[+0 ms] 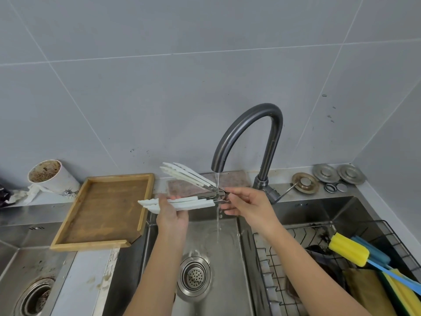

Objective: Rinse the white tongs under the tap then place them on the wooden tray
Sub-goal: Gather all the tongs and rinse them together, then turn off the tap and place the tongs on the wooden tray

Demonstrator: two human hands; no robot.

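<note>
Water from the tap (248, 133) hits the white tongs (193, 200); left hand (172, 213) and right hand (250, 207) both grip them, wooden tray (68, 238) at nine o'clock.

Far left of the grip, a stained white cup (49, 176) lies tipped on the worktop (34, 215) beside crumpled paper (27, 195). To the right of the grip, metal discs (328, 177) sit on the ledge. Below right, a wire rack (296, 242) holds a yellow sponge brush (348, 249).
</note>
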